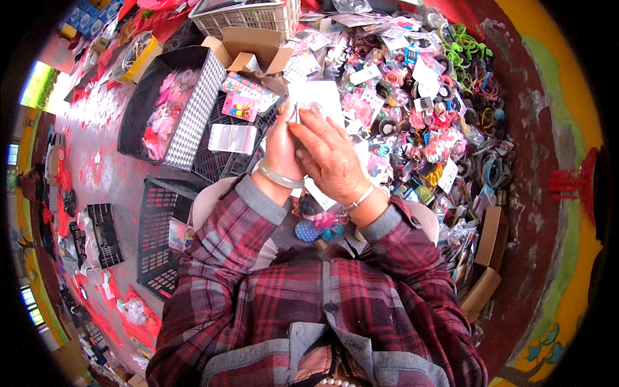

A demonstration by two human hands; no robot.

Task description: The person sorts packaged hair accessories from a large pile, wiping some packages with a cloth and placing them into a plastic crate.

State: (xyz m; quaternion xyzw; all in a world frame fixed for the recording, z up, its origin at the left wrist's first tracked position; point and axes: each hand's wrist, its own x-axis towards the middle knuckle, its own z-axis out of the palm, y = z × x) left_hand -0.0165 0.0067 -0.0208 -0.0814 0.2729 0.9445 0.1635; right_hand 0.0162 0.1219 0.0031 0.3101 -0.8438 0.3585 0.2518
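In a black box [143,97], pink accessories [166,116]; hands [330,156] together.

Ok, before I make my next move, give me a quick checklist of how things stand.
1. Hands together: ok; the right hand overlaps the left hand in view.
2. Grip on whatever is between the fingers: cannot tell; mostly hidden.
3. Sleeves clear of fingers: ok; both grey cuffs end near the wrists.
4. Accessory pile sorted: not ok; colours and kinds lie mixed.
5. Cardboard box beyond the hands open: ok; flaps stand apart.
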